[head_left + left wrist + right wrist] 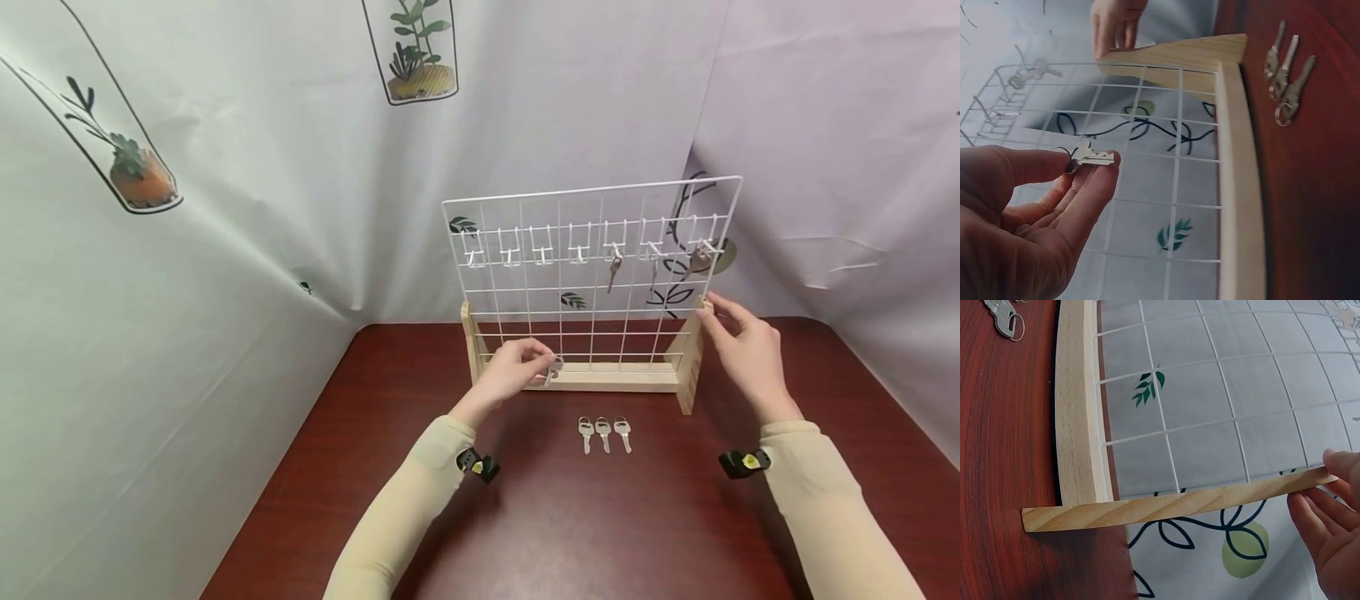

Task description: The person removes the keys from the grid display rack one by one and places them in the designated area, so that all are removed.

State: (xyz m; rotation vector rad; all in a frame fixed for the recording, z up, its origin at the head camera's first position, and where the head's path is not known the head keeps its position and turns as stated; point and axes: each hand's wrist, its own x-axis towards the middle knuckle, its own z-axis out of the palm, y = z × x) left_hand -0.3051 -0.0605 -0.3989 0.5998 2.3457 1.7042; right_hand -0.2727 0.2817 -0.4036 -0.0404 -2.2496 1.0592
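Observation:
My left hand pinches a small silver key by the ring end, between thumb and fingers, in front of the lower part of a white wire grid rack. The key's toothed blade lies along a fingertip in the left wrist view. At the rack's right side, my right hand grips the top of the wooden end support between thumb and fingers. Three keys with rings lie side by side on the table before the rack. Others hang from hooks at the right, one being a key.
Several white hooks run along the upper grid, those at the left bare. A wooden base bar joins the end supports on the dark red table. Behind stands a pale curtain with plant prints.

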